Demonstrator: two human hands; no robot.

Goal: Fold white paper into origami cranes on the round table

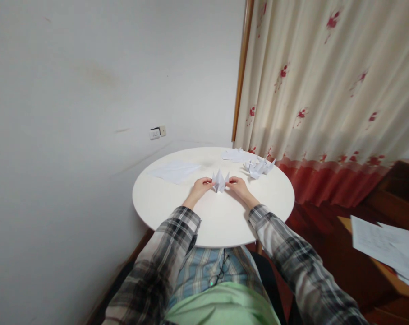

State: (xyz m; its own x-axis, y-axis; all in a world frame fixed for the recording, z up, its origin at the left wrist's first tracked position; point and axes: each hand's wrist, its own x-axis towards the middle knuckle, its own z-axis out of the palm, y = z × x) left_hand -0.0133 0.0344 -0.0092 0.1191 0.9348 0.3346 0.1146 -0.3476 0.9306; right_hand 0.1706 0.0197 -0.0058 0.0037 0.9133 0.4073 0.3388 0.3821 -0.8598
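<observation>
A small folded white paper figure (219, 181) stands in the middle of the round white table (177, 212). My left hand (201, 186) pinches its left side and my right hand (237, 184) pinches its right side, fingers closed on the paper. Both arms wear plaid sleeves. Several finished folded paper figures (259, 167) lie just beyond my right hand.
A flat white sheet (174, 171) lies at the table's far left and more white paper (234, 155) at the far edge. A wall with a socket (154, 133) is to the left, a flowered curtain (326, 90) to the right. Loose papers (387, 246) rest on a wooden surface at right.
</observation>
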